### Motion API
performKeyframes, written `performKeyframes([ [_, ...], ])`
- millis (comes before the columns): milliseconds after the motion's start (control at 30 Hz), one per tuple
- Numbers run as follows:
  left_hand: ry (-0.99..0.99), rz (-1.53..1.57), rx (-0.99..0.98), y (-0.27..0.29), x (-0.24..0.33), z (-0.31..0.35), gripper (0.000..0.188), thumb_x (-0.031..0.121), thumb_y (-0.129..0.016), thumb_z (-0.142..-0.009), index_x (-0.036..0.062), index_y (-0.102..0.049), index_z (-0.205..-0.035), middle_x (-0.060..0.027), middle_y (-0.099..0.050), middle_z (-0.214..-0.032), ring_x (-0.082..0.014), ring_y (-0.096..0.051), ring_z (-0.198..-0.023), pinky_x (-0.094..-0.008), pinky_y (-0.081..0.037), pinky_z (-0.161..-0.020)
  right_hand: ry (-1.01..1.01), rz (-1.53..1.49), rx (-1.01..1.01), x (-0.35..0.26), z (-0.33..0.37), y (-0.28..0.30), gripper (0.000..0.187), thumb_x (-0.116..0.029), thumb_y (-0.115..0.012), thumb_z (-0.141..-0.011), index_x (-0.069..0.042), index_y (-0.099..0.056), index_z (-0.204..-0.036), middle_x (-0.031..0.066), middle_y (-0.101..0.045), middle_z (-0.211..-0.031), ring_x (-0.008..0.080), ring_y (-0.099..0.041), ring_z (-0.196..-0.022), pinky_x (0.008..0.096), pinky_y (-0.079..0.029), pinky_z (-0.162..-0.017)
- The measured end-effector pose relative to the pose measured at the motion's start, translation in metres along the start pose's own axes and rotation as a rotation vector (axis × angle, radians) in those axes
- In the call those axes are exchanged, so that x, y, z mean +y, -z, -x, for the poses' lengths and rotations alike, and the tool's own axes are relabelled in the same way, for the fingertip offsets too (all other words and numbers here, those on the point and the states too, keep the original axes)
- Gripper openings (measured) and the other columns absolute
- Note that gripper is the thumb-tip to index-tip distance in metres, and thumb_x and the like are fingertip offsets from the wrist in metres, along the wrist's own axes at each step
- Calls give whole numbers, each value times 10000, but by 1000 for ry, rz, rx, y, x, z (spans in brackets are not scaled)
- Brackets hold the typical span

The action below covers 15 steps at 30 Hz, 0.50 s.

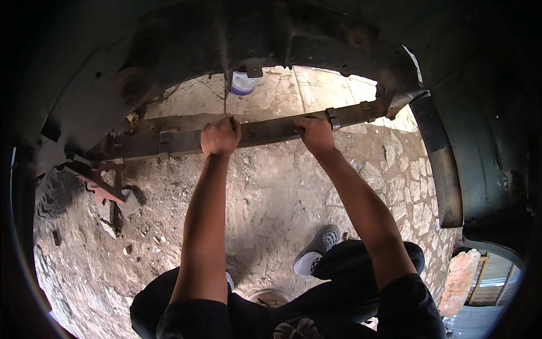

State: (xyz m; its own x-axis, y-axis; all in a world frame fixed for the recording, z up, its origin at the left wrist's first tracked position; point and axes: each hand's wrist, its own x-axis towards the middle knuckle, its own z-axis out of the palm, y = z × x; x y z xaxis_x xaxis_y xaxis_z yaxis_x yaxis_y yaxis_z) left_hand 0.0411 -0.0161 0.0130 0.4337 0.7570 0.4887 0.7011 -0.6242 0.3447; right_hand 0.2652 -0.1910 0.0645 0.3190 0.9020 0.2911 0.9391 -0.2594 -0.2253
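Observation:
A dark leaf spring (271,130) runs across the picture, its right end higher than its left, beneath the vehicle's dark body (316,39). Near its middle, my left hand (221,137) is closed on it, with the fingers over the upper side. My right hand (317,134) is closed on it farther right, beside a metal clip (333,119). Another clip (164,143) wraps the spring to the left of my hands. The undersides of my grips are hidden. At the far left, the spring's end lies near a reddish metal stand (104,189).
A knobbly tire (55,193) is at the left rim. A white and purple bucket (243,83) stands beyond the spring on paving. Rough, stony ground (271,189) lies below, with my grey shoe (326,240) on it. Corrugated sheets (477,321) show at lower right.

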Motion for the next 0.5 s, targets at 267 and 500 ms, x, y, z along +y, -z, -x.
performKeyframes([
  [267, 52, -50, -183, 2, 13, -3, 424, 427, -539, -1015, 101, -771, -875, -198, -764, -826, -373, -761, -801, -483, -599, -870, 286, 146, -64, 34, -7, 9, 103, -191, -805, -806, -116, -795, -876, 139, -755, -911, 353, -728, -906, 466, -576, -839],
  [500, 31, -38, -133, -4, 4, 7, 437, 428, -522, -1034, 108, -764, -861, -183, -768, -832, -392, -747, -760, -480, -607, -770, -28, 116, -323, 35, -33, 26, 102, -241, -778, -824, -179, -839, -878, 117, -783, -913, 317, -760, -888, 455, -610, -791],
])
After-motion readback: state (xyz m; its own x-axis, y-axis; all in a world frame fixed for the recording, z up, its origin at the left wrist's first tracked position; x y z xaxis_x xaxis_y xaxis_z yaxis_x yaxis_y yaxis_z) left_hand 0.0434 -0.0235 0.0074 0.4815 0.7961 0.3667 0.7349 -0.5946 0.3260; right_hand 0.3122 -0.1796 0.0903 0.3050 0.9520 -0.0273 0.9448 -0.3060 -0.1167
